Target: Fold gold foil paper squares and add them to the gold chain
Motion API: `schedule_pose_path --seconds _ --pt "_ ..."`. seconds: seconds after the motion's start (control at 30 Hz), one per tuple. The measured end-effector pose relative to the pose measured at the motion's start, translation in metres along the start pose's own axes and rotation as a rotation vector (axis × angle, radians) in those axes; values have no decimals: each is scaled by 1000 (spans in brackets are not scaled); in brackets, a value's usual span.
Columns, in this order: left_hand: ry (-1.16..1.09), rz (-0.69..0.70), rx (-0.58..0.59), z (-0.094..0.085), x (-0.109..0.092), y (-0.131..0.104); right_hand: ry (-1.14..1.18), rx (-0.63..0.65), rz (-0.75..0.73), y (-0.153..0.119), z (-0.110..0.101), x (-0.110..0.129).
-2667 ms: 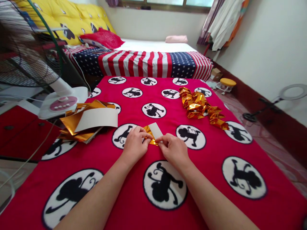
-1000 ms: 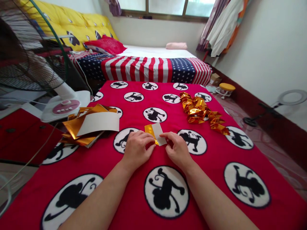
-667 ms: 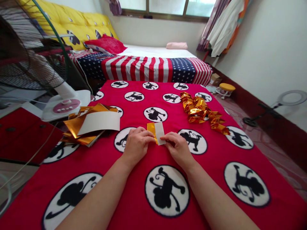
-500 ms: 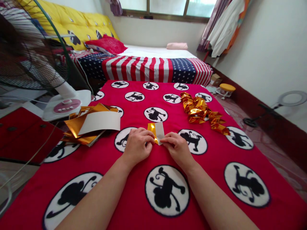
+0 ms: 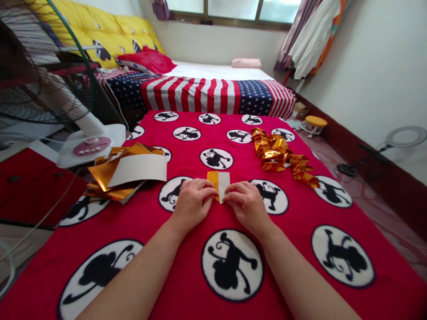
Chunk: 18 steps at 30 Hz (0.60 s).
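A small folded sheet of gold foil paper lies before me on the red cloth, its left part gold and its right part white. My left hand pinches the gold side near its lower edge. On the white side, my right hand grips the lower right edge between thumb and fingers. To the left rests a stack of gold and white paper sheets. Several folded shiny gold paper pieces lie in a loose row at the far right of the cloth.
An electric fan stands at the left, beside a red cabinet. Beyond the cloth is a bed with a striped and starred cover. On the right floor are a yellow stool and a ring light.
The folded sheet has shifted slightly right and looks flatter, with less glare on its gold part. My left hand has moved a little right along with it.
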<state>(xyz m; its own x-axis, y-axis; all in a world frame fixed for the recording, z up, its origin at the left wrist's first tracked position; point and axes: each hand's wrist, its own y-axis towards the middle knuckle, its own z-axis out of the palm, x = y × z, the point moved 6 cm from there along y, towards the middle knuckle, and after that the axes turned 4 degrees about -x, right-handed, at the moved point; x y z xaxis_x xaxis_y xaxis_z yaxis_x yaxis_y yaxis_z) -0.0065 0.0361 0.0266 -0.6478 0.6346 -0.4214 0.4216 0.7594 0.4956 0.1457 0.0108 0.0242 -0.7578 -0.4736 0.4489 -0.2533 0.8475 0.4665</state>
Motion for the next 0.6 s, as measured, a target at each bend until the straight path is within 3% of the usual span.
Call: schedule_pose_path --seconds 0.2,0.6 --pt "-86 -94 3 1 12 0 46 -37 31 0 1 -7" --pt "-213 -46 42 3 17 -1 90 -104 295 -4 -2 -6"
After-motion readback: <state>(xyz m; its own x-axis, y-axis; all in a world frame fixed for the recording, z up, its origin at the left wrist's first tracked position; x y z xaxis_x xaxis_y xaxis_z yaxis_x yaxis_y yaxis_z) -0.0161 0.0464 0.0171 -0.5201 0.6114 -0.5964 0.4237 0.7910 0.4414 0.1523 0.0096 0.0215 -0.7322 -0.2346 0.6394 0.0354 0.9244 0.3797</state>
